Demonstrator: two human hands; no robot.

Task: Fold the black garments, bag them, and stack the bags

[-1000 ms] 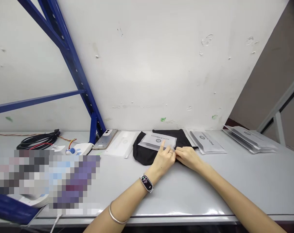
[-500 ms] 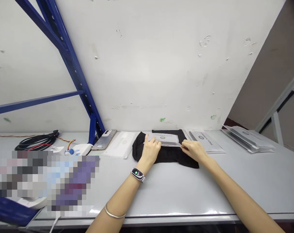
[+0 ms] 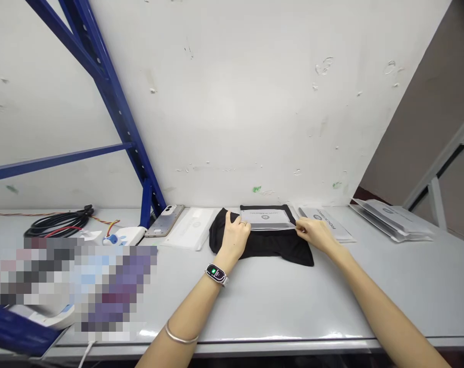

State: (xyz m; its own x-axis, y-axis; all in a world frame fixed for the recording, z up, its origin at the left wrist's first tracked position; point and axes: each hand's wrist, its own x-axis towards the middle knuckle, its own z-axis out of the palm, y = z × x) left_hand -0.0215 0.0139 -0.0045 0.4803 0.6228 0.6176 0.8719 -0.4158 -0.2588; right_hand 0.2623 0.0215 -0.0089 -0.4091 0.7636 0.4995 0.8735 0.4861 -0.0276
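A folded black garment (image 3: 270,245) lies on the grey table (image 3: 278,301) near the wall. On top of it sits a clear plastic bag (image 3: 268,219) with a printed logo. My left hand (image 3: 235,236) pinches the bag's left end and rests on the garment. My right hand (image 3: 314,232) grips the bag's right end. A smartwatch and a bangle are on my left arm.
A phone (image 3: 164,220) and a white flat packet (image 3: 191,227) lie left of the garment. More printed bags (image 3: 326,221) lie to its right, with a stack (image 3: 393,219) further right. Black cables (image 3: 59,223) and a blue rack post (image 3: 147,204) stand at the left.
Both hands moved apart and further from me, going from the garment's near edge to the two ends of the bag. The bag now lies flatter and further back on the garment.
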